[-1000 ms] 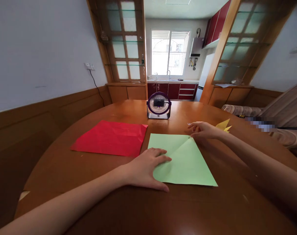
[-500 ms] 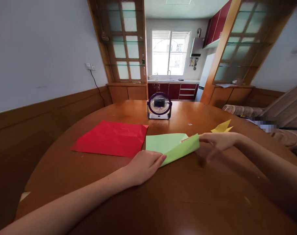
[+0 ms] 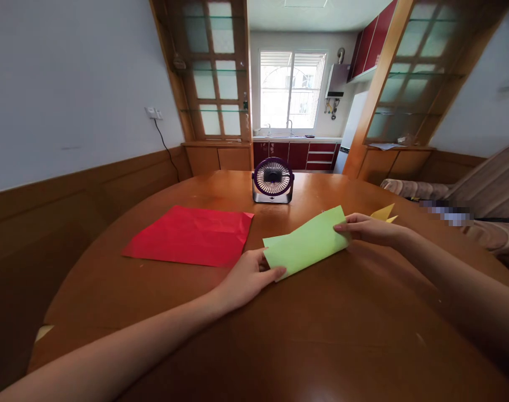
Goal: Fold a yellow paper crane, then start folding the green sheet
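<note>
Both hands hold the green paper (image 3: 307, 244) up off the counter (image 3: 279, 335), near its middle. The left hand (image 3: 250, 277) pinches the sheet's near left corner; the right hand (image 3: 363, 228) grips its far right edge. A red paper (image 3: 191, 235) lies flat toward the counter's left edge. A small fan (image 3: 272, 180) stands by the far edge, and a yellow paper (image 3: 384, 213) shows just behind the right hand.

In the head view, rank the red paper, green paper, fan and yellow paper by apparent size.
1. Red paper, flat on the table.
2. Green paper, held by the left hand and right hand.
3. Fan, farther away, so true size unsure.
4. Yellow paper, mostly hidden.
</note>
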### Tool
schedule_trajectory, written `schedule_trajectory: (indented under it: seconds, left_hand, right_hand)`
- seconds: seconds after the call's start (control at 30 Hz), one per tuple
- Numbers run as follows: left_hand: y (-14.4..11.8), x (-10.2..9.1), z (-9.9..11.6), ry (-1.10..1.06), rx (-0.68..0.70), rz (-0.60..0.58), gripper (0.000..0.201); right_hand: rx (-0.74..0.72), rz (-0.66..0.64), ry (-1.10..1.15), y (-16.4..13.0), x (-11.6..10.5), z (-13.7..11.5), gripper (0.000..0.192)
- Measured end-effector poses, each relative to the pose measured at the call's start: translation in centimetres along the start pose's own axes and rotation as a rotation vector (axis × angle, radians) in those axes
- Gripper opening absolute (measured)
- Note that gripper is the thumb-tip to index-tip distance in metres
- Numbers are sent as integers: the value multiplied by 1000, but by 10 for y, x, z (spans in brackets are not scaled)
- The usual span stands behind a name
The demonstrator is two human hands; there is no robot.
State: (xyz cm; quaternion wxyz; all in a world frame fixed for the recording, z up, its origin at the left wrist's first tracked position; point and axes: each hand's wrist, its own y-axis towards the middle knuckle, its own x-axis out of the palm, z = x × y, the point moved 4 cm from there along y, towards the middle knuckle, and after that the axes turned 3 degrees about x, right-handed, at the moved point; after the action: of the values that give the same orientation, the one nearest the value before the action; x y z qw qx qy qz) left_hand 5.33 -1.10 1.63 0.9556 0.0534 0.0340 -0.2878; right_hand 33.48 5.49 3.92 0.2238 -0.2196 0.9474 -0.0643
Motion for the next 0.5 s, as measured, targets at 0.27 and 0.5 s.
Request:
schedule_trajectory:
  seconds: [0.27, 0.5]
  left_hand:
    - [-3, 13, -9, -380, -159, 192, 55]
    - [-1, -13, -7, 20, -6, 506, 50]
  right_hand:
    - [73, 235, -178, 20, -1, 18, 39]
    - [36, 327, -541, 26, -4, 24, 38]
